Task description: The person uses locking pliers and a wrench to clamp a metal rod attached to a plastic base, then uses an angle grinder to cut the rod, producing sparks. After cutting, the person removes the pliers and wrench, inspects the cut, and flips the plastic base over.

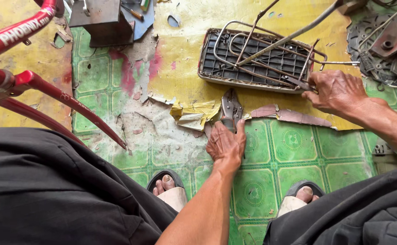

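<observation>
Much is cut off for us here: the red bicycle frame leaves the picture at the left and top, the grey metal box is cropped at the top edge, and the dark metal parts at the upper right are too tangled to make out. We look down on our left hand, which lies over the handles of the pliers on the floor; the handles are hidden beneath it, so we cannot tell whether its fingers are clenched on them or only resting there. The pliers are dark grey and worn, their nose pointing away from us, lying on torn yellow flooring just in front of the luggage rack. That rack is a bent wire frame resting on a dark ribbed plate, set flat on the floor. Our right hand grasps its near right corner, fingers curled round the wire. Two sandalled feet stand on green patterned tiles.
</observation>
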A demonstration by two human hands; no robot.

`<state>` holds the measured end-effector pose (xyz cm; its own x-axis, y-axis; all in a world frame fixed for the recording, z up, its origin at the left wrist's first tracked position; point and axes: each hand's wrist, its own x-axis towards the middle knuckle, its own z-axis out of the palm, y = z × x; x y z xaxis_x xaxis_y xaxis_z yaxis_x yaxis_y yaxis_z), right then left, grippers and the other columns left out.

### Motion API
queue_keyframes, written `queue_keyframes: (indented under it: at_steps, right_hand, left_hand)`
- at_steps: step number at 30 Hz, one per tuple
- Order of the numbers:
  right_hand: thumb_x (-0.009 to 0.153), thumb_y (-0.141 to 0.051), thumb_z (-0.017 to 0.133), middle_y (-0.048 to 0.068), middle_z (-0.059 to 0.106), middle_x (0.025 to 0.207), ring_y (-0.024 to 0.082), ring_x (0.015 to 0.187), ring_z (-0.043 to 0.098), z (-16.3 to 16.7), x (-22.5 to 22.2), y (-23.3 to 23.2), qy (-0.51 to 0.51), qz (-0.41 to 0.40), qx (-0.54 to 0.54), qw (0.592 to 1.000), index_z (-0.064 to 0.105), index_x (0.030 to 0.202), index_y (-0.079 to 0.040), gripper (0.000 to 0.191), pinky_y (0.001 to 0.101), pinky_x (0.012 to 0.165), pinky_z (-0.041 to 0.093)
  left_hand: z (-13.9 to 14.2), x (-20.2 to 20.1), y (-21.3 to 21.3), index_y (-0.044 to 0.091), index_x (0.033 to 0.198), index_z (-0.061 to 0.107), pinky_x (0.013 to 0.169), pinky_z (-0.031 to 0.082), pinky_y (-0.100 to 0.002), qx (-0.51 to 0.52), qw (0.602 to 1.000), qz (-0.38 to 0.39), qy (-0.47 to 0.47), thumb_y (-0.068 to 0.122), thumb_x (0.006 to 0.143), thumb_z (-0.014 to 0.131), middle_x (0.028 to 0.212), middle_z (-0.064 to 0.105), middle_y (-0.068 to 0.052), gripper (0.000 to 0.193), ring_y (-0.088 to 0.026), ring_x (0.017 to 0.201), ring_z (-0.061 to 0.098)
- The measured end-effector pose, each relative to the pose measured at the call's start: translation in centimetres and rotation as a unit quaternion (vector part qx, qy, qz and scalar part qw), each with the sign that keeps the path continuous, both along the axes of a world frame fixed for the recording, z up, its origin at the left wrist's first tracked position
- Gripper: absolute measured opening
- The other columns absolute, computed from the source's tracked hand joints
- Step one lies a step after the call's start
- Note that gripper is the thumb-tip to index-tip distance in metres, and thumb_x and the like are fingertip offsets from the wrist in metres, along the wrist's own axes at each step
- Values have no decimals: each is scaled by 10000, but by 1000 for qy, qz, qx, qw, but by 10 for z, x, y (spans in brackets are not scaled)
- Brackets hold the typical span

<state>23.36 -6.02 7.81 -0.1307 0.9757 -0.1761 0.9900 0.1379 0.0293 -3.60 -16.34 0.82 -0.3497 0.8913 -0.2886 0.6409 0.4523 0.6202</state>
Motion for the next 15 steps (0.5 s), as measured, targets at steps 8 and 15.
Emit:
queue_keyframes:
  at_steps: [8, 15]
  right_hand:
    - [973, -258, 600, 102, 727, 882, 248, 733, 675, -18, 16, 5, -16, 85, 71, 994, 740, 1009, -112, 205, 457, 672, 606]
    - [887, -330, 719, 111, 739, 858, 268, 810, 707, -21, 23, 25, 7, 36, -30, 999, 763, 983, -96, 256, 462, 710, 591]
  left_hand:
    - [10, 2, 11, 46, 1144, 502, 953, 447, -489, 49, 997, 8, 52, 562, 869, 686, 1128, 566, -164, 613, -327, 1100, 555]
    - [45, 35, 101, 130, 1383, 509, 953, 429, -507, 387, 916, -97, 43, 375, 837, 704, 1288, 576, -162, 630, -349, 1219, 509]
